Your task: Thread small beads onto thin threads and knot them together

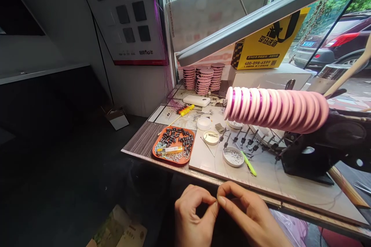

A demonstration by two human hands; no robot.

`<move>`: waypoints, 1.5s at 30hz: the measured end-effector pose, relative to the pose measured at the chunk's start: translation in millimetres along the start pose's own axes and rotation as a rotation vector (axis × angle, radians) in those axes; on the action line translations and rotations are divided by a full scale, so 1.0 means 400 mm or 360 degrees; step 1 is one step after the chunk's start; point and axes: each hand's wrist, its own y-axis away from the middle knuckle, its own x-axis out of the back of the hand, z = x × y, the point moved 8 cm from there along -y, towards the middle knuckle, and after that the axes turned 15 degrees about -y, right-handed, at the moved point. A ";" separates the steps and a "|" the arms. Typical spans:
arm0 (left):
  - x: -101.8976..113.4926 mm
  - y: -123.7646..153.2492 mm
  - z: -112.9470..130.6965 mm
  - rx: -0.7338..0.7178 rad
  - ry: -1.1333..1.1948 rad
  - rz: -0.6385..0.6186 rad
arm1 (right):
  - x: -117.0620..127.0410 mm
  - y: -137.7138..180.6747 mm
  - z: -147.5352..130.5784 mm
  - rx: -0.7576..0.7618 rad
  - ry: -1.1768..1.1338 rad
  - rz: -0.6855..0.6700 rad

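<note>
My left hand (194, 213) is in front of the table's near edge, thumb and index finger pinched together. Against its fingertips, my right hand (244, 209) makes the same kind of pinch. Whatever sits between the fingertips is too small to make out. Just beyond the hands lies a pale work board (208, 168). On it are a white dish of small beads (233, 156), a green-handled tool (249, 163), a small cream dish with dark thin pieces (211, 137) and several dark pins with black stoppers (242, 139).
An orange tray (154, 150) holds black and silvery small parts. A row of pink discs (275, 109) on a black stand (307, 162) juts over the board's right side. Stacks of pink spools (204, 81), a yellow box (269, 42) and a slanting grey lamp (255, 19) stand behind.
</note>
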 end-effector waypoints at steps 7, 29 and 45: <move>-0.007 -0.001 -0.041 0.0272 0.0115 0.0062 | 0.165 -0.073 -0.095 0.0377 0.1257 0.0594; 0.038 -0.052 0.042 -0.0031 0.0216 0.0132 | -0.011 -0.037 -0.032 0.0536 0.1512 0.0123; 0.016 -0.020 -0.048 0.0526 0.0632 -0.0020 | -0.072 0.003 0.043 0.0195 -0.0261 0.0234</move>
